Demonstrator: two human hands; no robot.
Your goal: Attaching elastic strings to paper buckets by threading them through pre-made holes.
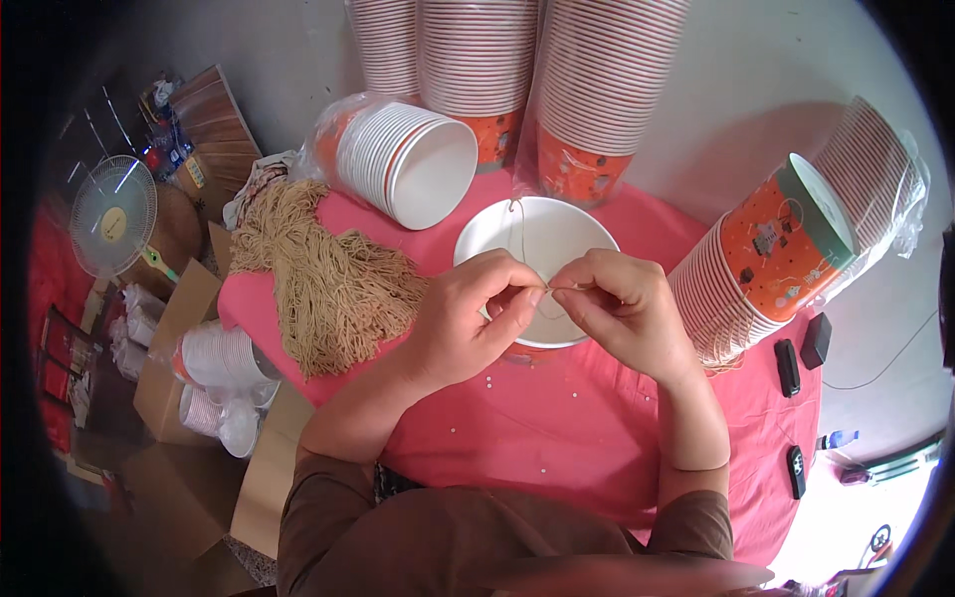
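My left hand [476,310] and my right hand [629,310] meet over the front of a round white paper bucket [485,231]. Thumb and forefinger of each are pinched together on a thin tan string [523,237], their tips almost touching. From a small knot or loop at the bucket's far rim the string runs across its white inside toward my fingers. Part of the bucket's near side is hidden behind my hands. To the left of my left hand lies a thick bundle of tan strings [343,289].
Tall stacks of orange-and-white buckets [607,80] stand at the back; another bucket stack [428,174] lies sideways. More stacked buckets [786,239] lean at right, near small black objects [787,368]. Tiny white bits dot the pink tablecloth [497,438]. Cardboard boxes [179,348] and a fan [114,219] are at left.
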